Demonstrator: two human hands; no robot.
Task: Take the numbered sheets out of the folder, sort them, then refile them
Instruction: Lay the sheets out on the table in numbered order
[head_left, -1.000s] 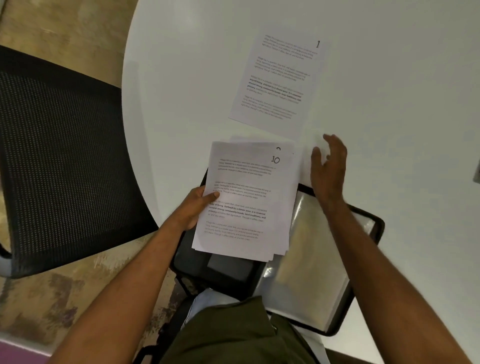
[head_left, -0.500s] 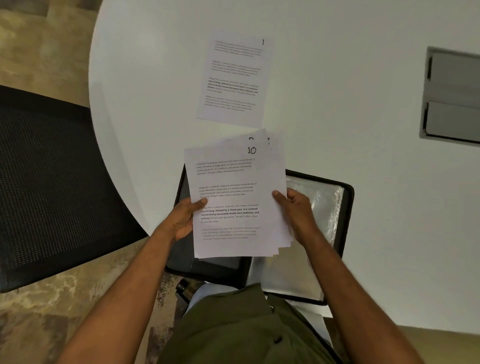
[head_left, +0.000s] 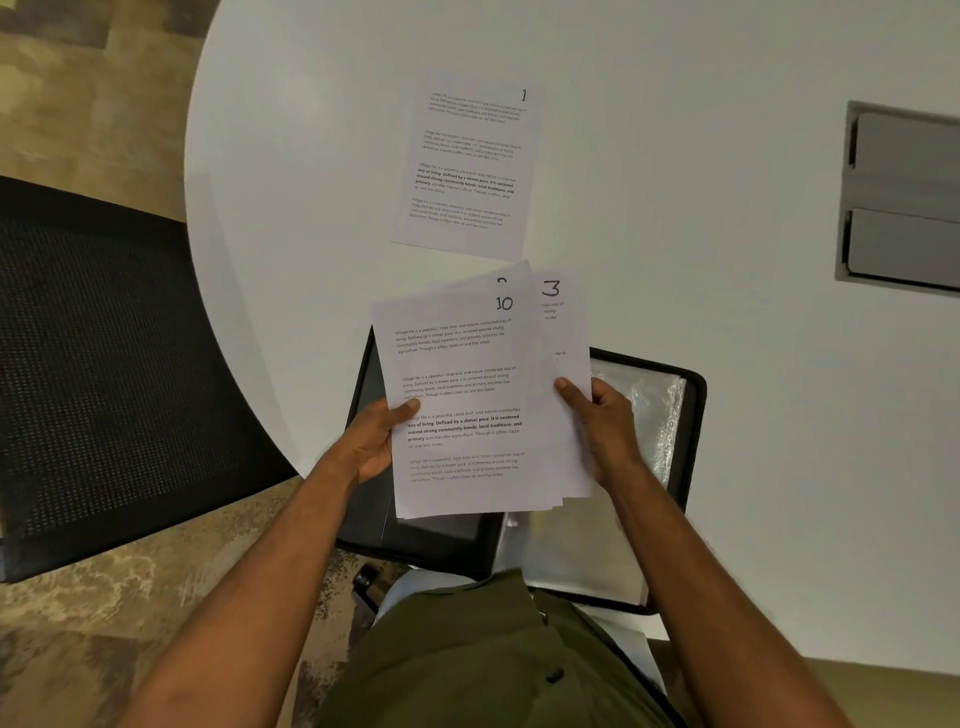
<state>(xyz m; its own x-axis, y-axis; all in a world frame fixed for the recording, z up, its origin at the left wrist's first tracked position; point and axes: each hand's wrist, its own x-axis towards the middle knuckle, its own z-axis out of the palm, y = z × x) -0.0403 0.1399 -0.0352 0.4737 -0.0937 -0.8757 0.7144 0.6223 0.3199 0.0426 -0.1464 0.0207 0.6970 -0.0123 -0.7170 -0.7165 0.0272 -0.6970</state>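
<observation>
Both hands hold a fanned stack of sheets (head_left: 462, 410) above the open black folder (head_left: 691, 415) at the white tabletop's (head_left: 675, 338) near edge. The left hand (head_left: 371, 441) has its grip pinching sheet 10 on top; the right hand (head_left: 605, 421) pinches sheet 3 (head_left: 558, 332), slid out rightward. Sheet 1 (head_left: 467, 166) lies flat beyond. A black mesh chair (head_left: 104, 374) stands left; a grey hatch (head_left: 904, 197) is set in the tabletop on the right.

Head cam, looks steeply down, close over table (head_left: 675, 78); edges prob. warped.
</observation>
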